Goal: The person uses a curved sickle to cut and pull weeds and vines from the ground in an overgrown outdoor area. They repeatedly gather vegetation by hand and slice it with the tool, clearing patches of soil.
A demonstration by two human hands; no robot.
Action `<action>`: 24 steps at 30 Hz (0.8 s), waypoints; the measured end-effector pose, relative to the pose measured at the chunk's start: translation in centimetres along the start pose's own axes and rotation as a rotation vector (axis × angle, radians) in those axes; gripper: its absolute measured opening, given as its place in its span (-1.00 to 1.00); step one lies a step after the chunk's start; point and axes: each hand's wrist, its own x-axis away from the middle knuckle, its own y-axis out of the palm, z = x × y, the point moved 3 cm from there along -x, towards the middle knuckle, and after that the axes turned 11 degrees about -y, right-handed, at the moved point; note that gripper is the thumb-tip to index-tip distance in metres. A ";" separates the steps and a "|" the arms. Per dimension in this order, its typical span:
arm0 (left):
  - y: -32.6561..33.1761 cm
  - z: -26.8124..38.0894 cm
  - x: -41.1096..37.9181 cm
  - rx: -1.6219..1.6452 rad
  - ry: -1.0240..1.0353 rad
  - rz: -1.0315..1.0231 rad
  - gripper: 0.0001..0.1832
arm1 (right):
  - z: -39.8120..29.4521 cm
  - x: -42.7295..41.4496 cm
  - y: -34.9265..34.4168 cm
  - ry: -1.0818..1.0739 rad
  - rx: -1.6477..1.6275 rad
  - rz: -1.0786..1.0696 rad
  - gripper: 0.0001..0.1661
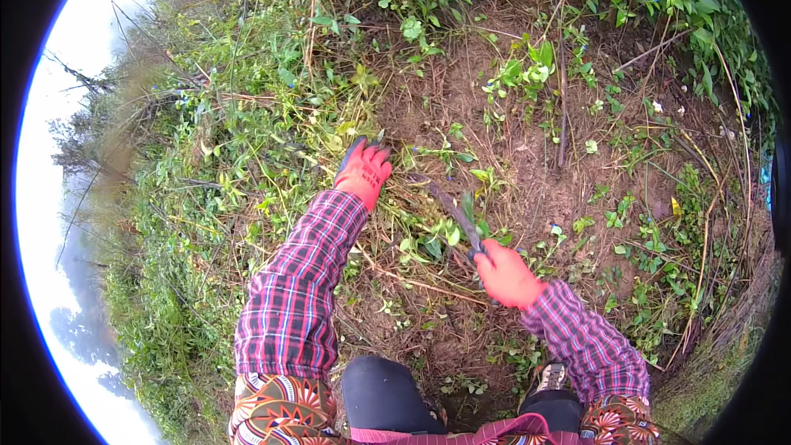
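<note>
My right hand (510, 274), in a red-orange work glove, grips a dark, narrow, slightly curved tool (456, 210) that looks like a sickle. Its far end points up and left, over a low pile of loose weeds (426, 228). My left hand (364, 172), in a matching glove with dark fingertips, reaches into green weeds (334, 142) where the growth meets bare soil. Its palm is turned away, so whether stems are held in it is hidden. A gap separates the tool's far end from my left hand.
Brown soil (525, 167) strewn with dry stalks spreads ahead and to the right. Dense weeds (204, 198) cover the left side. A thin upright stem (563, 99) and a bent dry stalk (707, 247) stand to the right. My knee (386, 392) and shoe (552, 377) are below.
</note>
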 end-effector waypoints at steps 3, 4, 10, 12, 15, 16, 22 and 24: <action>1.2 1.4 -1.3 -0.006 -0.082 -0.330 -0.59 | 4.0 -2.8 -0.9 -0.056 -0.046 0.240 -0.71; 1.8 1.3 -0.8 -0.022 -0.083 -0.369 -0.67 | 3.8 -4.0 -1.8 -0.030 -0.136 0.321 -0.70; 3.0 1.3 1.6 -0.020 -0.180 -0.328 -0.69 | 0.9 -14.7 -4.9 -0.053 0.124 0.159 -0.65; 2.1 1.8 0.5 -0.034 -0.159 -0.305 -0.70 | 0.7 -16.3 -6.4 -0.048 0.209 0.197 -0.65; 2.6 0.7 2.4 -0.071 -0.118 -0.376 -0.74 | 4.2 -14.2 -2.5 -0.111 0.367 -0.161 -0.67; 2.9 -0.1 4.6 -0.022 -0.114 -0.430 -0.73 | 4.8 -10.6 -0.8 -0.093 0.254 -0.099 -0.71; 7.3 -0.5 13.2 -0.091 -0.041 -0.377 -0.80 | 8.3 10.0 -2.5 0.137 0.187 0.002 -0.76; 9.7 1.1 12.9 -0.112 -0.090 -0.316 -0.78 | 8.0 9.1 -3.5 0.070 0.204 0.084 -0.77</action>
